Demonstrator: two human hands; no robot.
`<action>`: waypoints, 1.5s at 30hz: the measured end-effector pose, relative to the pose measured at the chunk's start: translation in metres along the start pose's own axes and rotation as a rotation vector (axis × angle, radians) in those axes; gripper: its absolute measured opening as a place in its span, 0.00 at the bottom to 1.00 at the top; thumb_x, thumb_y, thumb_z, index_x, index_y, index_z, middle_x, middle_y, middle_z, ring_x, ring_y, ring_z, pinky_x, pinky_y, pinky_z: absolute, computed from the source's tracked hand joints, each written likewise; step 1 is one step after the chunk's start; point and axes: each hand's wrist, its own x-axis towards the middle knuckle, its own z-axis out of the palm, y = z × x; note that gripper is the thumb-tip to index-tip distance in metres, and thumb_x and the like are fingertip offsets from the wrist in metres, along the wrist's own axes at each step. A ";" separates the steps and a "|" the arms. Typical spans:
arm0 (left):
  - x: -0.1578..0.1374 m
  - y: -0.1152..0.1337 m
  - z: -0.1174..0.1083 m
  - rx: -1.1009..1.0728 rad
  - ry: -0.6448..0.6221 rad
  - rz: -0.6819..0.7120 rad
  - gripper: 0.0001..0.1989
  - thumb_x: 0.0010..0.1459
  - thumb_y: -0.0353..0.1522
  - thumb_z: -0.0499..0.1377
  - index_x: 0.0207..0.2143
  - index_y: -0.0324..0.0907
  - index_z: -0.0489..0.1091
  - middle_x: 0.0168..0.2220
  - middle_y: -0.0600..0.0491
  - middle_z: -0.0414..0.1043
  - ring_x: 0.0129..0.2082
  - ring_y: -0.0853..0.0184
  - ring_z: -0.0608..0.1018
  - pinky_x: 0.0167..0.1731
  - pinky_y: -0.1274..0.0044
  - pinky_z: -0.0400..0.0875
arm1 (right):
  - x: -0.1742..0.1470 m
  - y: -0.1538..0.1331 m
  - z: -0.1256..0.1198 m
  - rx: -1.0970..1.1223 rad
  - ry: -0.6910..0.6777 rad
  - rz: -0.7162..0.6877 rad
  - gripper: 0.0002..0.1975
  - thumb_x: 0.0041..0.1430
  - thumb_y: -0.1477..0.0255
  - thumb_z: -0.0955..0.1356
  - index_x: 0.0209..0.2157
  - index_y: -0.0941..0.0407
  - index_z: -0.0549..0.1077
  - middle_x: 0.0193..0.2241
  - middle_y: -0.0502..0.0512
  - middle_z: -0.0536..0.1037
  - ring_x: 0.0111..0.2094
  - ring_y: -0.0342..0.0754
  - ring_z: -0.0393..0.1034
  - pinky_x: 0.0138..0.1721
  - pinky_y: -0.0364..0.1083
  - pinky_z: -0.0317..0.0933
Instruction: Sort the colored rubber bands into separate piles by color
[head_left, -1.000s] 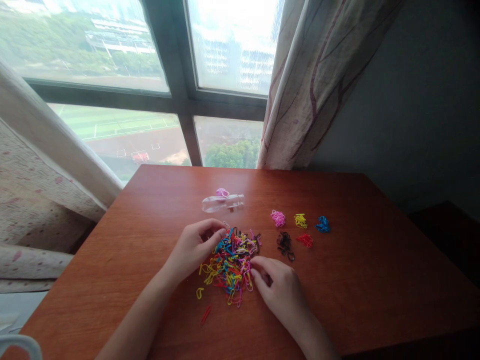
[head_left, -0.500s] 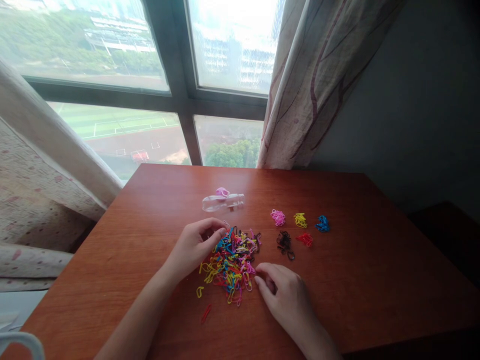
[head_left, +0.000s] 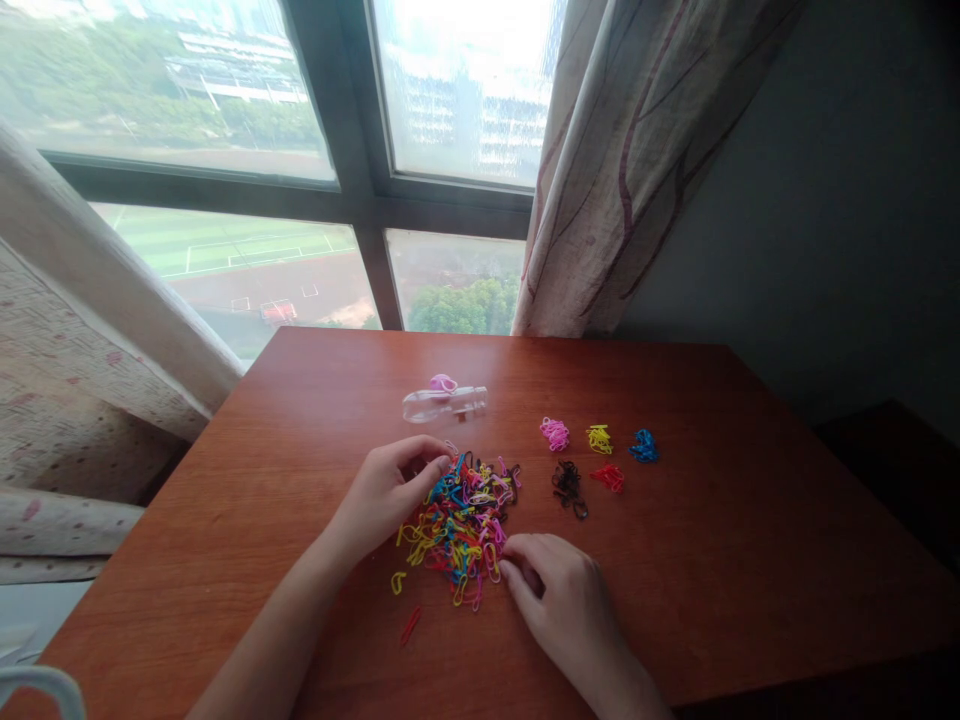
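A loose heap of small coloured rubber bands lies on the wooden table. At its upper left edge, my left hand rests with thumb and index finger closed together against the bands. Whether a band is between them is hidden. My right hand is at the heap's right edge, fingers curled, thumb and index tips slightly apart beside a pink rubber band. Nothing shows held there. A yellow rubber band and a red rubber band lie apart, below the heap.
Right of the heap are small single-colour piles: pink, yellow, blue, black and red. A clear bottle with a pink piece lies behind. Window and curtains border the table.
My right hand has shifted slightly left and down along the heap's right edge, its fingertips now closer to a pink band. My left hand stays in place.
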 end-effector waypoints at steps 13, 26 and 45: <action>0.000 0.000 0.000 0.006 -0.003 -0.014 0.14 0.59 0.40 0.60 0.37 0.37 0.76 0.35 0.48 0.78 0.34 0.62 0.76 0.35 0.75 0.70 | -0.013 -0.015 0.009 0.032 -0.083 -0.105 0.08 0.58 0.78 0.69 0.37 0.50 0.76 0.30 0.46 0.79 0.30 0.45 0.71 0.33 0.42 0.55; 0.000 0.004 0.000 0.000 -0.011 -0.007 0.14 0.59 0.40 0.60 0.37 0.38 0.76 0.36 0.48 0.79 0.37 0.61 0.78 0.38 0.74 0.72 | -0.013 -0.013 0.012 -0.047 -0.046 -0.206 0.08 0.62 0.77 0.66 0.35 0.51 0.76 0.26 0.49 0.77 0.28 0.45 0.70 0.31 0.42 0.55; 0.001 0.002 0.000 0.019 -0.013 0.004 0.13 0.59 0.39 0.60 0.37 0.38 0.76 0.36 0.49 0.79 0.35 0.62 0.77 0.37 0.75 0.71 | -0.015 -0.014 0.014 -0.023 -0.050 -0.164 0.08 0.62 0.77 0.66 0.36 0.51 0.76 0.28 0.49 0.79 0.29 0.47 0.71 0.32 0.42 0.56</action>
